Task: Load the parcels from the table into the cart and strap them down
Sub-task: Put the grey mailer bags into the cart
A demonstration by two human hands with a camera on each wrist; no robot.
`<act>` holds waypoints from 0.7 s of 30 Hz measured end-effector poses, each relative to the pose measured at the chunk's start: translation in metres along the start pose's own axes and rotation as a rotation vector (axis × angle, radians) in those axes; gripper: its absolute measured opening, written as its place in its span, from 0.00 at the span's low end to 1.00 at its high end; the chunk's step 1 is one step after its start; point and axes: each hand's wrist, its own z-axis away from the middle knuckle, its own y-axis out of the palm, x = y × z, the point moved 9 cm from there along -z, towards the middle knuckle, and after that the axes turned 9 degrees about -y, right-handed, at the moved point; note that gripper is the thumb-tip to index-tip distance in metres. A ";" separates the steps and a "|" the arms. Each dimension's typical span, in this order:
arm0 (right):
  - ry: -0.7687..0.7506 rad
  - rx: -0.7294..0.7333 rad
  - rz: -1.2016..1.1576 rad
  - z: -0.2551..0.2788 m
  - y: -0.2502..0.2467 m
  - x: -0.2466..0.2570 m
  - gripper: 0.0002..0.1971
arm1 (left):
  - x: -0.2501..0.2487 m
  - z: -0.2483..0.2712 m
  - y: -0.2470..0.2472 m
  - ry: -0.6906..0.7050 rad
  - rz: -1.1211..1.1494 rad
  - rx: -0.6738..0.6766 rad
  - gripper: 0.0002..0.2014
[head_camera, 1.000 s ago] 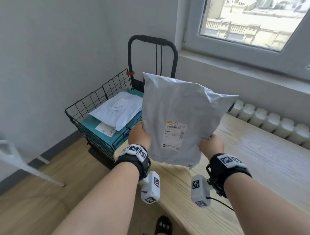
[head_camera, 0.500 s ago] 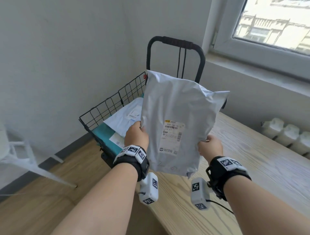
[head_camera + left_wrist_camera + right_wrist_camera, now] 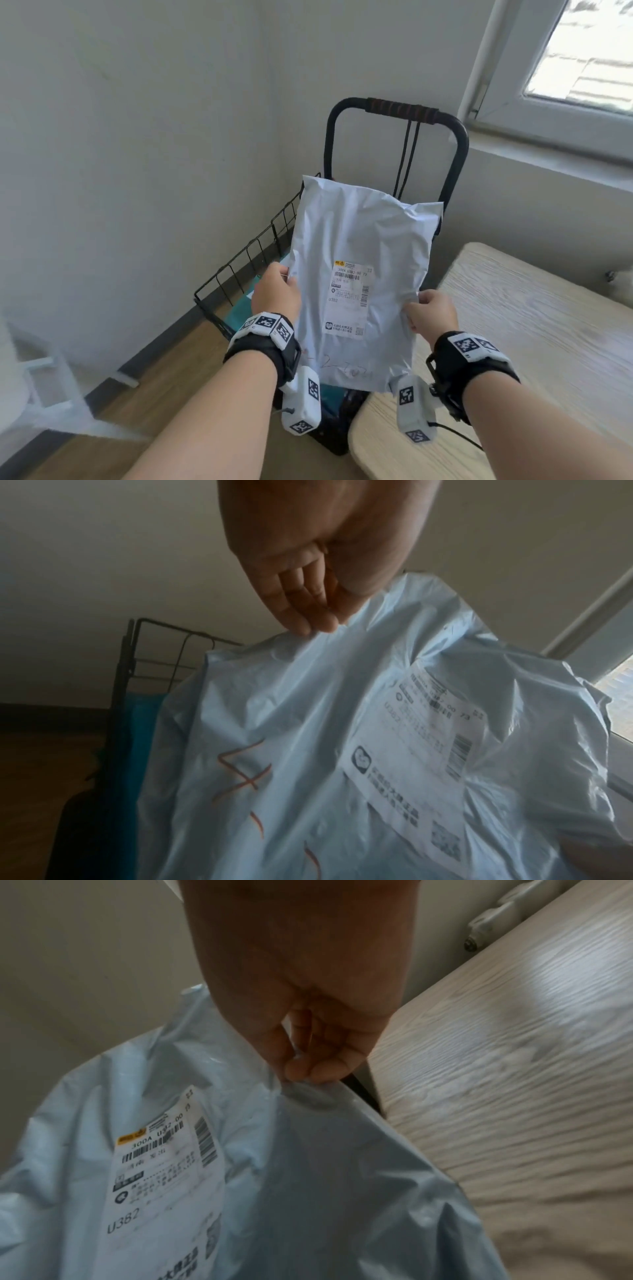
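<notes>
I hold a pale grey plastic mailer parcel [image 3: 363, 240] [image 3: 308, 737] [image 3: 308, 1177] upright in the air over the black wire cart [image 3: 253, 250]. It carries a white shipping label [image 3: 347, 298]. My left hand [image 3: 277, 293] [image 3: 308, 610] grips its left edge and my right hand [image 3: 430, 310] [image 3: 308, 1066] pinches its right edge. The cart's black handle [image 3: 397, 109] rises behind the parcel. A teal parcel [image 3: 239, 308] shows in the basket, mostly hidden.
The light wooden table [image 3: 531, 342] stands to the right of the cart, its corner near my right wrist. White walls close the corner behind the cart. A window [image 3: 582, 61] is at upper right. A white frame [image 3: 44, 387] stands on the floor at left.
The parcel has travelled left off the table and now hangs over the cart, hiding the parcels inside. The view has turned left with it. Both hands keep their hold.
</notes>
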 end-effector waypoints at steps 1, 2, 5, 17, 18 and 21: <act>0.016 -0.006 0.004 0.000 0.014 0.007 0.05 | 0.006 -0.016 -0.007 0.012 -0.003 0.012 0.04; 0.028 -0.016 0.001 0.000 0.029 0.014 0.04 | 0.012 -0.032 -0.014 0.021 -0.005 0.021 0.04; 0.049 -0.025 0.007 0.001 0.072 0.034 0.04 | 0.031 -0.075 -0.034 0.034 -0.012 0.043 0.08; 0.078 -0.062 0.167 -0.018 0.126 0.063 0.05 | 0.049 -0.168 -0.016 0.050 0.008 0.245 0.16; 0.091 -0.073 0.176 -0.023 0.125 0.060 0.06 | 0.046 -0.172 -0.007 0.046 0.004 0.281 0.17; 0.139 -0.083 0.180 -0.042 0.129 0.048 0.08 | 0.039 -0.186 0.020 0.033 -0.018 0.380 0.20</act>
